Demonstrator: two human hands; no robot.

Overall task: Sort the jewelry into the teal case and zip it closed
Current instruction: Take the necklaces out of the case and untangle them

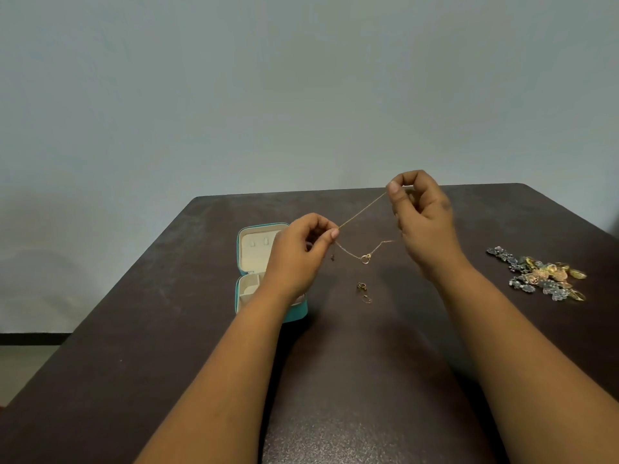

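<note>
A fine gold chain (361, 212) is held up above the dark desk (368, 363), stretched taut between both hands. One end is pinched between thumb and forefinger of the left hand (301, 252), fingers clamped together on it, just in front of the open teal case (243, 249). The other end is pinched high in the right hand (423, 216), thumb pressed to fingertip, the remaining fingers curled in. Below the taut run a slack loop of the chain is seen hanging between the hands, with a small gold ring (365, 258) dangling at its lowest point, clear of the desk. A short tail is seen dropping from the left hand.

The case is lying opened flat at the left, cream lining shown; its lid half is farther away and the compartment half nearer, partly hidden by the left wrist. A small gold piece (364, 292) is left on the desk below the hanging ring, apart from the case. Well off to the right, a heap of silver and gold jewelry (539, 274) is spread on the desk
</note>
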